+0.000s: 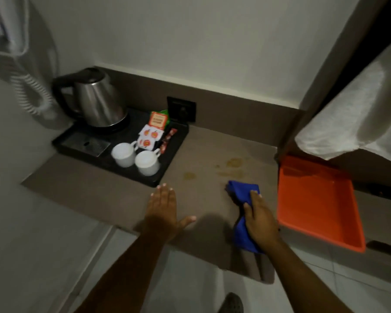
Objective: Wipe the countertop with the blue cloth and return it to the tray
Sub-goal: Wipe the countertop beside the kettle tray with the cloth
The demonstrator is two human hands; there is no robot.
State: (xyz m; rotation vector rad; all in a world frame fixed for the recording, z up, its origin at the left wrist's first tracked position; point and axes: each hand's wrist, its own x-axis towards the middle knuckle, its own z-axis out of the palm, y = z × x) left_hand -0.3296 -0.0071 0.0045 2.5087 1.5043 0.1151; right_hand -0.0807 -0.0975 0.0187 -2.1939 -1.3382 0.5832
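The blue cloth (240,193) lies bunched on the brown countertop (122,197), its lower end hanging over the front edge. My right hand (259,219) presses down on it and grips it. Yellowish stains (234,163) mark the counter just beyond the cloth, and a smaller stain (189,175) sits to their left. My left hand (164,207) rests flat on the counter, fingers together, thumb out, holding nothing. An orange tray (314,199) with nothing in it stands to the right of the cloth.
A black tray (176,150) at the back left carries a steel kettle (97,102), two white cups (136,158) and tea sachets (150,136). A wall socket (182,109) is behind it. White towels hang at the upper right (359,109) and upper left.
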